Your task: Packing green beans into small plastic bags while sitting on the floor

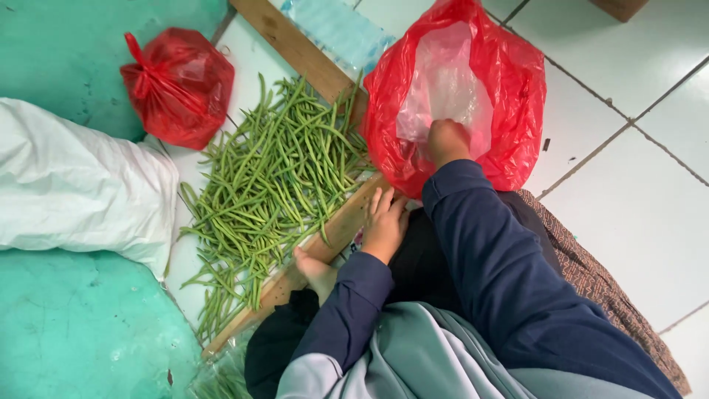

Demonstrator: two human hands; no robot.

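**White tile floor, beans and a red bag**

White glazed floor tiles point(628, 214) with dark grout lines run under everything I see as I look down. My right hand point(447, 142) is pushed into the mouth of the big open red plastic bag point(509, 111), which stands on the tiles just ahead of my knees; the fingers are curled down inside against a crumpled clear plastic liner point(443, 89), so I cannot tell what, if anything, they pinch. My left hand point(384, 222) lies flat, fingers pressed together and pointing away from me, on the edge of a long bare wooden plank point(310, 55) that runs slantwise across the floor — the bag touches the same plank at its lower left side.

Beyond the plank lies a loose heap of long green string beans point(273, 185), spread on the tiles and reaching the wood. My bare foot point(317, 270) rests against the plank below my left hand.

Farther off, a smaller knotted red plastic bag point(177, 85) sits at the beans' upper left, near a white cloth sack point(81, 185) lying on a teal-green painted floor patch point(81, 325).
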